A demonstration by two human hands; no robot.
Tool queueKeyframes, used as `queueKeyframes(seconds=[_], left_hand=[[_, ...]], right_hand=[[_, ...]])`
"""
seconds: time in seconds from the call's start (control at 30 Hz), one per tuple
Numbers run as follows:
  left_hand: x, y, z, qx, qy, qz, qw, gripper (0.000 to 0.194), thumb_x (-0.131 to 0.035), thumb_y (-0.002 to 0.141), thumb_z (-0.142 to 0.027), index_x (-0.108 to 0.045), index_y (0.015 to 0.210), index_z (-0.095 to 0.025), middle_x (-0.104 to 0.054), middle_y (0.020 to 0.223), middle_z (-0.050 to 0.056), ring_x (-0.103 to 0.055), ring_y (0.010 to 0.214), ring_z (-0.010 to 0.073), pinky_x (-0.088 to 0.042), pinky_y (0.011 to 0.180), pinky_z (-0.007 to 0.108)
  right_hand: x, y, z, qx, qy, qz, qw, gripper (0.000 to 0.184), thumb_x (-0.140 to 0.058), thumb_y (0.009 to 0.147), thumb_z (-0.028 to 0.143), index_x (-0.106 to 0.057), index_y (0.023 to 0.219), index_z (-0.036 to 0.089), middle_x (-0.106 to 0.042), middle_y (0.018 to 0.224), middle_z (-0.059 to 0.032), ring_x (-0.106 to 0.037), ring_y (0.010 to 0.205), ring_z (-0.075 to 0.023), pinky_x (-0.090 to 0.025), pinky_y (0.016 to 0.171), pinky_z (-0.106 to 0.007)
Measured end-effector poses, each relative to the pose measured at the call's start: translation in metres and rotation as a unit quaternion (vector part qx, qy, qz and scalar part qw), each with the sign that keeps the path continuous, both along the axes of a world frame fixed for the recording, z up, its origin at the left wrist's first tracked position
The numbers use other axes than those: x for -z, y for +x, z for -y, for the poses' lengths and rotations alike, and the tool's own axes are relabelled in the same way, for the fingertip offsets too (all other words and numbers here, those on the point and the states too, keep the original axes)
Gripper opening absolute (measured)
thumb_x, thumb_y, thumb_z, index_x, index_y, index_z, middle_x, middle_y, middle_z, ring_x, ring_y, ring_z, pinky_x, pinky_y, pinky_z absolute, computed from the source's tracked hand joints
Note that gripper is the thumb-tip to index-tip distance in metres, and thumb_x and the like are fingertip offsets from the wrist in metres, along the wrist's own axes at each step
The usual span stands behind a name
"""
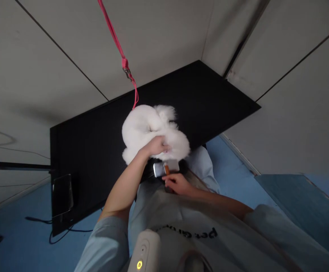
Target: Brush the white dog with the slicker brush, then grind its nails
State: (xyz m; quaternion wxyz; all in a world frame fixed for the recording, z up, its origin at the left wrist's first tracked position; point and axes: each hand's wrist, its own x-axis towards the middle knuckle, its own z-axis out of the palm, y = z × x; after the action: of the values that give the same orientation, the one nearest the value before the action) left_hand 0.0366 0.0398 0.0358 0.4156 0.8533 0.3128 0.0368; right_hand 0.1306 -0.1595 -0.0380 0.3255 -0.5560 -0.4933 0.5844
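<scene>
A white fluffy dog is on a black table, its head not clearly made out. My left hand is closed on the fur at the dog's near side, the fingertips partly sunk in it. Just below, near the table's front edge, my right hand grips the brown handle of a slicker brush. The brush has a wide silver head, which lies close to the dog's coat; whether it touches, I cannot tell. A pink leash with a metal clasp runs down to the dog from above.
A dark phone lies at the table's left end, with black cables hanging below. Pale wall panels stand behind the table. The floor is blue. A white device with a yellow light is at my chest.
</scene>
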Motion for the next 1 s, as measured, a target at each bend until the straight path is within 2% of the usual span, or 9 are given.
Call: queueKeyframes(seconds=[0.07, 0.2, 0.3, 0.37, 0.5, 0.63, 0.83, 0.93, 1.0], left_hand=[[0.002, 0.000, 0.000, -0.009, -0.002, 0.001, 1.000, 0.021, -0.062, 0.074, -0.032, -0.065, 0.069, -0.012, -0.065, 0.065, 0.002, -0.058, 0.065, 0.0151, -0.046, 0.066, 0.024], [0.007, -0.001, 0.000, -0.024, -0.001, 0.028, 0.999, 0.021, -0.063, 0.074, -0.032, -0.067, 0.078, -0.012, -0.068, 0.076, 0.004, -0.061, 0.071, 0.0160, -0.047, 0.071, 0.025], [0.008, -0.001, 0.000, -0.027, 0.010, 0.037, 0.999, 0.021, -0.064, 0.073, -0.032, -0.067, 0.081, -0.012, -0.070, 0.083, 0.005, -0.062, 0.077, 0.0170, -0.047, 0.073, 0.026], [0.008, 0.000, 0.001, -0.023, 0.007, 0.038, 0.999, 0.020, -0.063, 0.074, -0.032, -0.067, 0.077, -0.013, -0.069, 0.078, 0.004, -0.061, 0.073, 0.0163, -0.047, 0.071, 0.025], [0.008, 0.001, 0.004, -0.010, -0.022, 0.035, 0.999, 0.020, -0.059, 0.077, -0.031, -0.066, 0.074, -0.012, -0.066, 0.067, 0.002, -0.059, 0.065, 0.0142, -0.046, 0.066, 0.024], [0.006, 0.003, 0.007, -0.033, 0.012, 0.020, 0.999, 0.022, -0.061, 0.075, -0.033, -0.066, 0.073, -0.012, -0.066, 0.069, 0.003, -0.058, 0.066, 0.0149, -0.045, 0.065, 0.024], [0.002, 0.011, 0.016, -0.058, 0.017, 0.002, 0.998, 0.023, -0.059, 0.077, -0.034, -0.064, 0.068, -0.013, -0.065, 0.065, 0.004, -0.059, 0.066, 0.0159, -0.045, 0.065, 0.026], [0.004, 0.015, 0.020, -0.059, -0.018, 0.037, 0.997, 0.026, -0.061, 0.076, -0.037, -0.066, 0.075, -0.012, -0.066, 0.069, 0.004, -0.059, 0.066, 0.0156, -0.046, 0.064, 0.026], [0.009, 0.017, 0.021, -0.061, -0.095, 0.071, 0.991, 0.028, -0.058, 0.078, -0.037, -0.066, 0.086, -0.011, -0.066, 0.072, 0.004, -0.060, 0.065, 0.0150, -0.047, 0.063, 0.026]], right_hand=[[0.000, 0.001, -0.002, 0.042, 0.041, 0.028, 0.998, 0.031, -0.054, 0.084, 0.026, -0.072, 0.107, 0.015, -0.074, 0.086, -0.0068, -0.065, 0.069, -0.0139, -0.051, 0.065, -0.024], [0.002, -0.001, -0.003, -0.050, -0.008, 0.005, 0.999, 0.026, -0.055, 0.082, 0.023, -0.074, 0.097, 0.013, -0.071, 0.068, -0.0039, -0.063, 0.060, -0.0132, -0.049, 0.060, -0.023], [0.000, 0.001, -0.004, -0.018, 0.012, 0.019, 1.000, 0.030, -0.053, 0.085, 0.025, -0.072, 0.104, 0.013, -0.072, 0.074, -0.0046, -0.062, 0.060, -0.0124, -0.049, 0.060, -0.024], [-0.003, 0.006, -0.006, 0.010, 0.032, 0.054, 0.998, 0.030, -0.053, 0.085, 0.023, -0.071, 0.107, 0.014, -0.073, 0.081, -0.0060, -0.063, 0.065, -0.0128, -0.050, 0.063, -0.024], [-0.011, 0.015, -0.010, -0.070, -0.007, 0.053, 0.996, 0.027, -0.054, 0.083, 0.021, -0.074, 0.101, 0.013, -0.073, 0.075, -0.0054, -0.062, 0.060, -0.0128, -0.048, 0.057, -0.023], [-0.014, 0.019, -0.010, -0.012, 0.026, 0.085, 0.996, 0.031, -0.051, 0.086, 0.022, -0.072, 0.107, 0.014, -0.074, 0.080, -0.0060, -0.064, 0.065, -0.0135, -0.049, 0.062, -0.024], [-0.015, 0.020, -0.001, -0.096, 0.020, 0.058, 0.993, 0.028, -0.054, 0.083, 0.021, -0.074, 0.100, 0.014, -0.074, 0.083, -0.0066, -0.066, 0.069, -0.0157, -0.050, 0.065, -0.025], [-0.016, 0.023, 0.001, -0.039, 0.022, 0.104, 0.994, 0.032, -0.050, 0.086, 0.022, -0.071, 0.109, 0.015, -0.074, 0.079, -0.0055, -0.065, 0.065, -0.0152, -0.049, 0.065, -0.026], [-0.017, 0.024, 0.005, -0.078, 0.019, 0.105, 0.991, 0.027, -0.053, 0.085, 0.021, -0.074, 0.101, 0.015, -0.074, 0.082, -0.0057, -0.066, 0.072, -0.0173, -0.049, 0.067, -0.026]])
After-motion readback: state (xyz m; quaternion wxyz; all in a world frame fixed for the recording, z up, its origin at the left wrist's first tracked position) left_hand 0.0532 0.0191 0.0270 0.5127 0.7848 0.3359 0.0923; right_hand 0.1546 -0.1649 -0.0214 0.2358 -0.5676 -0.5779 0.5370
